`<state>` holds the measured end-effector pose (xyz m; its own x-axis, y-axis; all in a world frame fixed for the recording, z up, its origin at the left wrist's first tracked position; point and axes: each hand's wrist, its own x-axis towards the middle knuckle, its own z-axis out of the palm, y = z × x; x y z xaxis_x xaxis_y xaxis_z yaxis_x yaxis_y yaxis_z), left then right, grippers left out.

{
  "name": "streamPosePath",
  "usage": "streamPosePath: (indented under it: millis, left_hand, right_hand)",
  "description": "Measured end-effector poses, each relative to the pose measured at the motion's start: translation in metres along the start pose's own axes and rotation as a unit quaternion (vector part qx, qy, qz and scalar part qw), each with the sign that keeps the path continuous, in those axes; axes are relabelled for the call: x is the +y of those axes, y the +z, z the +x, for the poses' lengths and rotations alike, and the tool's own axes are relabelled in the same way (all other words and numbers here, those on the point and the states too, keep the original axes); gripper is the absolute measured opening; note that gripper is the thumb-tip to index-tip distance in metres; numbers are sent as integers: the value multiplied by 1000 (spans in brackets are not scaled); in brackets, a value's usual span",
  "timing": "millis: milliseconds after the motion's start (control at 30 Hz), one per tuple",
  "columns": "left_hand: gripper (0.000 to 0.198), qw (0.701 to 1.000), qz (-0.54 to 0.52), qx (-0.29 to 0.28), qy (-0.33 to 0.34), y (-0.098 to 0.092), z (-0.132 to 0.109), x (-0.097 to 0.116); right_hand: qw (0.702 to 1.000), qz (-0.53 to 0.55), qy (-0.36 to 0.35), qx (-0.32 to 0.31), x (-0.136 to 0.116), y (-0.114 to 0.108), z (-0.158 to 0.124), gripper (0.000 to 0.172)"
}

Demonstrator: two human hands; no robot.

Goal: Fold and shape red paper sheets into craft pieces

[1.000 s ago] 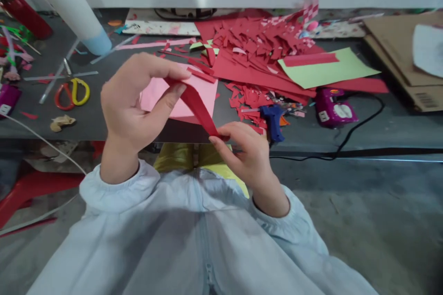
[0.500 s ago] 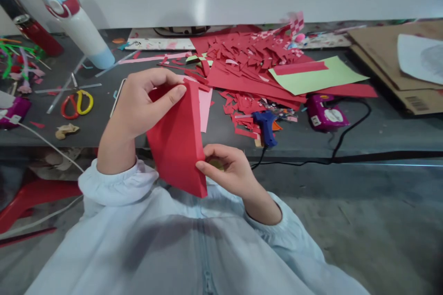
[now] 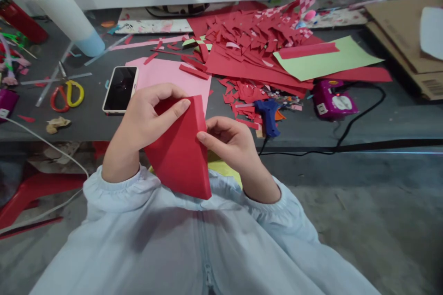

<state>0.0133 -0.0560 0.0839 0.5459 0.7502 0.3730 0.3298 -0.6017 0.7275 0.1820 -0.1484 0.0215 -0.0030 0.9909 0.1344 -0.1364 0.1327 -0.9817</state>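
A folded piece of red paper (image 3: 180, 156) with a narrow bent strip along its right side is held in front of my chest. My left hand (image 3: 148, 117) grips its upper edge, thumb on the near face and fingers behind. Partway down the bent strip, my right hand (image 3: 231, 143) pinches it between thumb and fingers. Beyond the hands, a pink sheet (image 3: 166, 73) lies on the table beside a phone (image 3: 121, 90) with a dark screen. The fingers behind the paper are partly hidden.
A blue glue gun (image 3: 269, 115) lies by red paper scraps (image 3: 247, 90). To its right sit a purple box (image 3: 334, 101) with a black cable and cardboard (image 3: 398, 32). On the left are scissors (image 3: 67, 94) and a white bottle (image 3: 69, 18). Green paper (image 3: 325, 64) lies farther back.
My right hand has slid up along the bent strip of the red paper. The paper's top has dropped a little. The view has shifted, showing the phone and more of the pink sheet.
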Motion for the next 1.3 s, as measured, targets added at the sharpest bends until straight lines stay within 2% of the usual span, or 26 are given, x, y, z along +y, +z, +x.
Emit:
streamPosePath:
  millis: [167,300,500,633,767,967,1133,1300]
  left_hand:
    - [15,998,-38,48,14,7,-12,-6]
    - [15,988,-59,138,-21,17,-25,-7]
    - [22,973,-74,210,-56,33,-40,-9]
    - [17,965,-80,241,-71,40,-47,-12]
    - [17,964,-88,231,-93,42,-52,-16]
    - [7,977,-105,153,-103,38,-57,-14]
    - [11,984,-107,99,-102,33,-57,-8]
    - [8,986,-110,91,-87,28,-56,-7]
  right_hand:
    - [998,-45,-18,46,0,-1,7,25]
    - [990,-104,-56,76,-1,1,8,30]
    - [953,-257,-138,85,0,3,5,20]
    - [935,-299,-176,76,0,4,4,14]
    - [950,-267,-154,56,-3,3,5,12]
    - [994,-108,-16,19,-12,-2,12,22]
    - [999,-32,34,-5,-15,-5,16,29]
    - [996,-31,53,-68,-16,-11,12,28]
